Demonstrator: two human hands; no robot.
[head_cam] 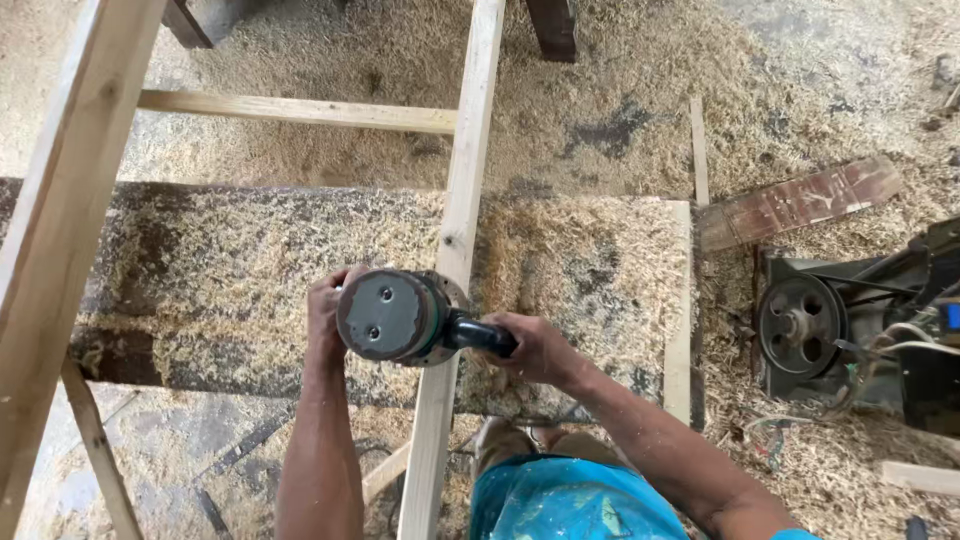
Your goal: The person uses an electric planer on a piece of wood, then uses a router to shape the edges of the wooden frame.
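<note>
The power tool (395, 316) is showing a matt grey metal body and a glossy black plastic handle. Under it, the pale wooden rail (455, 240) is looking raw and smooth-planed. Rough wood shavings are covering the dark, worn tabletop (200, 270) beside the rail.

Power tool (395, 317) hides the rail (455, 250) beneath

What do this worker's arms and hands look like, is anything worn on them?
Both forearms are bare, with no gloves, watch or rings visible on the left hand or right hand. A bright blue sleeve edge shows at the right upper arm, matching the paint-flecked blue garment.
</note>
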